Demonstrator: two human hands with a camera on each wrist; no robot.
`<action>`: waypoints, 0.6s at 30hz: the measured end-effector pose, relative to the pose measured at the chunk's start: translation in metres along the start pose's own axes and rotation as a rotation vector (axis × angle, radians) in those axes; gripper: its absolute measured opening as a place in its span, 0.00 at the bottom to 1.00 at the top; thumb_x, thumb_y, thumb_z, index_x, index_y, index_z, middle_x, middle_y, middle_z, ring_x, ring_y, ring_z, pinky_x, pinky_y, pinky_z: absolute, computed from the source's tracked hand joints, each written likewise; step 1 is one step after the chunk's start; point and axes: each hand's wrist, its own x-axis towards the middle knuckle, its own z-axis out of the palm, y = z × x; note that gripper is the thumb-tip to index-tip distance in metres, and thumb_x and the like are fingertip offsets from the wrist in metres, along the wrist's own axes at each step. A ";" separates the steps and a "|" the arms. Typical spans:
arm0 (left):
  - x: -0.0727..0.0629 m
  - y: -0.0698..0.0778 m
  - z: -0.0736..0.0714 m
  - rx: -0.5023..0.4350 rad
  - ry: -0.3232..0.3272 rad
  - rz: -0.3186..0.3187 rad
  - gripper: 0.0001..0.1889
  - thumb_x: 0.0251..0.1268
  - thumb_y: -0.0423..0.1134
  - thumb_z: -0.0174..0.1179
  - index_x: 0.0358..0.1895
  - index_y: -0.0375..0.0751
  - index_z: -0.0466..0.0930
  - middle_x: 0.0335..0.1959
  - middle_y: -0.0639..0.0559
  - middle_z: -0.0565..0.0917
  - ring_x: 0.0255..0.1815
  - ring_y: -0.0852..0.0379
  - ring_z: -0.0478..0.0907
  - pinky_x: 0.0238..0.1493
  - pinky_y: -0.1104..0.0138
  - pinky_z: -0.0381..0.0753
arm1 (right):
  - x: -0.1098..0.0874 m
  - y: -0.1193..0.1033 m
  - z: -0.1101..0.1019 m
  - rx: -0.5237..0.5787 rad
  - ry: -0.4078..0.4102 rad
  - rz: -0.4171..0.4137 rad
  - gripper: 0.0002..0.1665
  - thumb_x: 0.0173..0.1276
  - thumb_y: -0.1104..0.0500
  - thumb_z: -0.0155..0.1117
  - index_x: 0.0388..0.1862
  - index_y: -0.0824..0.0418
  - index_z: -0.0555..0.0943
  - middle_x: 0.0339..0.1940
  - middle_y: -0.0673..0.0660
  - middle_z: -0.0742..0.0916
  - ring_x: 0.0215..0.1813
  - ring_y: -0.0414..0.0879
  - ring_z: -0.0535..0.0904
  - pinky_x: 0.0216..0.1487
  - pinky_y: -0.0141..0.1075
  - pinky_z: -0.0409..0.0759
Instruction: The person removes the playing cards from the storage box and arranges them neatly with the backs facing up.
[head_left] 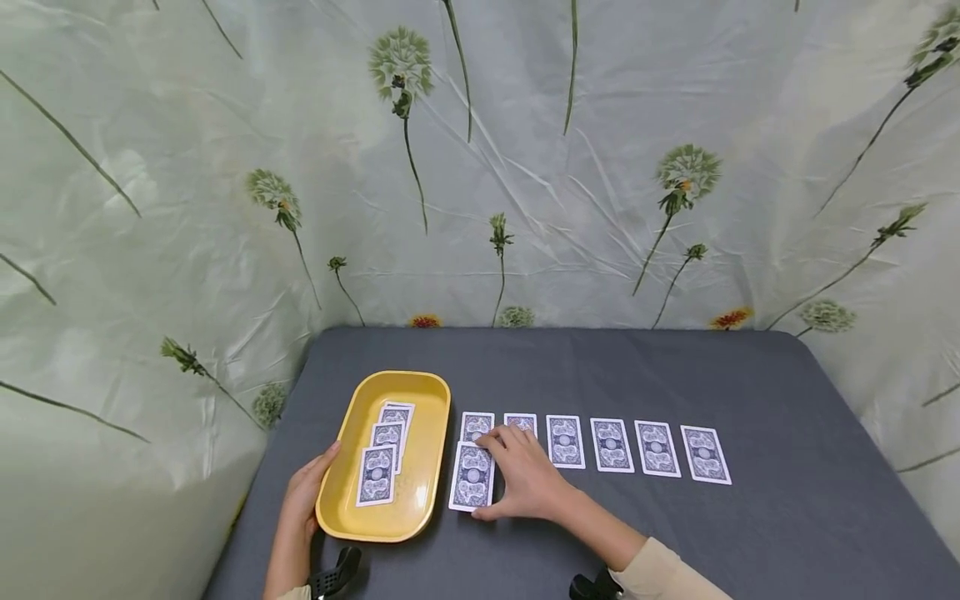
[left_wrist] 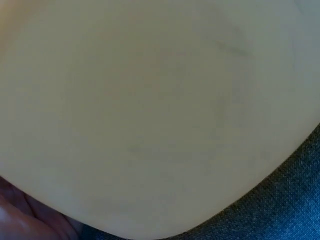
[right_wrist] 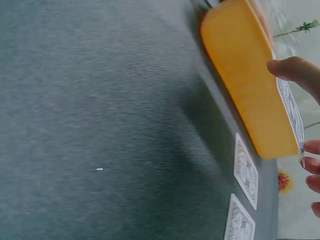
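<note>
My left hand (head_left: pixel 306 492) grips the left side of a yellow tray (head_left: pixel 333 508). In the left wrist view the tray's blurred pale surface (left_wrist: pixel 160 120) fills most of the picture, with part of the hand (left_wrist: pixel 30 220) at the lower left corner. Several face-down playing cards (head_left: pixel 376 477) lie overlapping inside the tray. Just right of the tray, my right hand (head_left: pixel 528 479) pinches a playing card (head_left: pixel 472 477) between thumb and fingertips at its opposite ends. The right wrist view shows this card (right_wrist: pixel 290 110) edge-on, raised above the table.
A row of face-down playing cards (head_left: pixel 611 445) runs rightward across the grey tablecloth (head_left: pixel 787 517). The held card and hand overlap the two leftmost cards in the head view. Behind the table hangs a flower-printed curtain (head_left: pixel 525 167).
</note>
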 end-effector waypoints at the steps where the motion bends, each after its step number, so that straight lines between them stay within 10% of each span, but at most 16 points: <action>1: 0.000 0.000 0.000 -0.004 0.000 0.001 0.35 0.62 0.58 0.54 0.59 0.28 0.65 0.30 0.57 0.82 0.31 0.61 0.80 0.34 0.67 0.80 | -0.002 0.000 0.001 -0.007 -0.004 -0.005 0.53 0.31 0.28 0.72 0.54 0.56 0.73 0.48 0.52 0.75 0.51 0.46 0.70 0.50 0.42 0.67; 18: 0.002 -0.003 -0.001 -0.007 0.002 -0.020 0.37 0.62 0.58 0.54 0.62 0.28 0.62 0.31 0.58 0.82 0.31 0.62 0.80 0.35 0.67 0.80 | -0.026 -0.007 0.034 -0.108 -0.101 -0.042 0.53 0.29 0.25 0.70 0.52 0.54 0.74 0.43 0.49 0.75 0.45 0.43 0.69 0.42 0.36 0.65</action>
